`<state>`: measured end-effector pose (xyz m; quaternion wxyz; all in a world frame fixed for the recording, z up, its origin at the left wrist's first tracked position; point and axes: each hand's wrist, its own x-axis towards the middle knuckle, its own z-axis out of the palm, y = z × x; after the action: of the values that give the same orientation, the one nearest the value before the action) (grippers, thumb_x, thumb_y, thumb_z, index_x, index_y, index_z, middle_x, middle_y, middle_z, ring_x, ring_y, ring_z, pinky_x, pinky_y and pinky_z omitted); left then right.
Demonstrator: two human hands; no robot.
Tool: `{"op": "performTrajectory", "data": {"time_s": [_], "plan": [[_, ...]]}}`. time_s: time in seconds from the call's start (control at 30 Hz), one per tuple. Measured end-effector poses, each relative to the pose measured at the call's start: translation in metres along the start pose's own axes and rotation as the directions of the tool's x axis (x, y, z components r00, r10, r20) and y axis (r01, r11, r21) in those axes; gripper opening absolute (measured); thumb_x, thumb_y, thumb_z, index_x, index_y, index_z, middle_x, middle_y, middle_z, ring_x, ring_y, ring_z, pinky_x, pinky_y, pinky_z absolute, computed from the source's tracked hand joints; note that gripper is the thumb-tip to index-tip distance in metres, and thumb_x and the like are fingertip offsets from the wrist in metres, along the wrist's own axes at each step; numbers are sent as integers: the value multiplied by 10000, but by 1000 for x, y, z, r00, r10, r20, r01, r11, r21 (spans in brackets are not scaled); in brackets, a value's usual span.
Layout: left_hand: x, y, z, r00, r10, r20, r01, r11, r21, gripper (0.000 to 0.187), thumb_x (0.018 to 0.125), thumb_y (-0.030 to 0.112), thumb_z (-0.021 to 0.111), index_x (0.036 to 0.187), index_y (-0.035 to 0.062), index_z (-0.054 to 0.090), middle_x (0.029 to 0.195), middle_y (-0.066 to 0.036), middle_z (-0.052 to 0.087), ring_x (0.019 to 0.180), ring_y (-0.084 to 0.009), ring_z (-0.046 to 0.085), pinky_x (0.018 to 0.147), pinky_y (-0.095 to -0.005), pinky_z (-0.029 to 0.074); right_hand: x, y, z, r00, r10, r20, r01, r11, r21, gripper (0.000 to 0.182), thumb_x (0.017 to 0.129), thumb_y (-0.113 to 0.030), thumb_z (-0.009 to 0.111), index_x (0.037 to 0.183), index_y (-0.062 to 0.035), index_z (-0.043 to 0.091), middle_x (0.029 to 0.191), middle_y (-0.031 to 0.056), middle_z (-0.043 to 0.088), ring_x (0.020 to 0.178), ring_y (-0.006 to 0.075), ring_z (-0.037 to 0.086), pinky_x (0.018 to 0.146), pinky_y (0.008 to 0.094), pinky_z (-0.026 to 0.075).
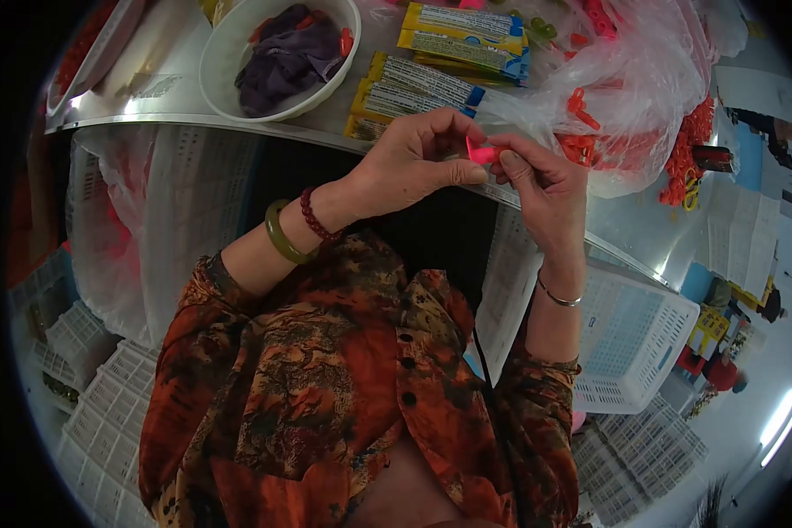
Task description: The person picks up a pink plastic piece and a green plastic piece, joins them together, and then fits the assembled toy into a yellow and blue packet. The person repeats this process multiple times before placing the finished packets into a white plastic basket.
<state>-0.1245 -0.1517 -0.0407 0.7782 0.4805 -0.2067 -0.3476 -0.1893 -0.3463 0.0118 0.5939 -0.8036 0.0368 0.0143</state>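
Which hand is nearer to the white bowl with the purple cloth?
Left. The left hand is right of the white bowl and lower in the view; the right hand is farther right.

One held pink piece, three bracelets

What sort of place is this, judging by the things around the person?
Probably a workshop or packing room: a metal table holds a plastic bag with small red pieces and stacked yellow packets, and a white plastic basket sits lower, beside it.
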Motion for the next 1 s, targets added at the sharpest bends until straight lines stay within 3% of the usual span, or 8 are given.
{"op": "performTrajectory", "data": {"time_s": [0.17,0.4,0.47,0.57,0.67,0.77,0.87,1.0], "plan": [[-1,-2,-3,996,-84,-35,86,992,91,372,935,94,731,1248,1,552,1144,-34,627,968,-78,635,776,-234,550,-2,7,6,997,73,1,-73,996,54,208,990,-83,648,1173,-6,710,898,39,740,794,70,646,732,241,540],[-1,-6,2,997,-57,-43,54,997,-62,430,983,183,684,1333,22,491,1118,-40,621,943,-99,646,743,-242,541,0,11,5,998,42,46,-41,999,-13,103,997,-58,610,1063,14,642,816,44,696,760,90,639,691,259,525],[-1,-2,1,996,-77,-44,71,989,-129,393,1015,216,637,1331,24,505,1118,-40,619,917,-103,653,744,-239,541,-1,6,10,999,-48,-3,46,971,-233,69,989,-43,598,1029,9,619,782,76,667,715,119,627,649,283,502],[-4,9,1,991,-136,-1,135,988,-69,335,1052,243,563,1302,21,546,1106,-33,615,856,-110,658,721,-244,547,-2,10,16,988,-143,-56,118,939,-322,42,979,-28,587,1002,4,599,750,116,628,651,162,594,600,317,469],[-7,21,3,983,-135,-124,155,973,169,267,989,170,654,1194,13,591,1012,-55,632,820,-112,661,725,-270,546,-3,11,12,977,-153,-148,101,945,-310,43,975,-29,588,1004,2,596,742,110,609,630,161,564,591,315,456],[-8,8,-14,952,303,-49,-168,648,743,249,925,82,672,1159,30,603,1027,-77,604,830,-191,659,733,-301,550,-4,18,1,958,-89,-271,52,989,-140,66,997,-58,592,1011,3,614,758,35,591,660,101,528,613,250,438],[-1,1,-28,843,499,200,-302,131,944,271,879,27,697,1135,28,607,1068,-94,586,835,-273,660,671,-377,537,-7,22,-6,935,-19,-354,16,1000,-10,103,1018,-81,587,1029,10,634,790,-8,597,711,58,530,643,205,433],[4,-2,-28,902,407,141,-213,136,968,196,858,38,699,1036,21,618,1066,-107,563,927,-321,623,735,-387,539,-10,29,-5,939,1,-343,8,1000,26,110,1014,-81,593,1054,8,644,799,1,609,718,59,544,654,207,443]]}}
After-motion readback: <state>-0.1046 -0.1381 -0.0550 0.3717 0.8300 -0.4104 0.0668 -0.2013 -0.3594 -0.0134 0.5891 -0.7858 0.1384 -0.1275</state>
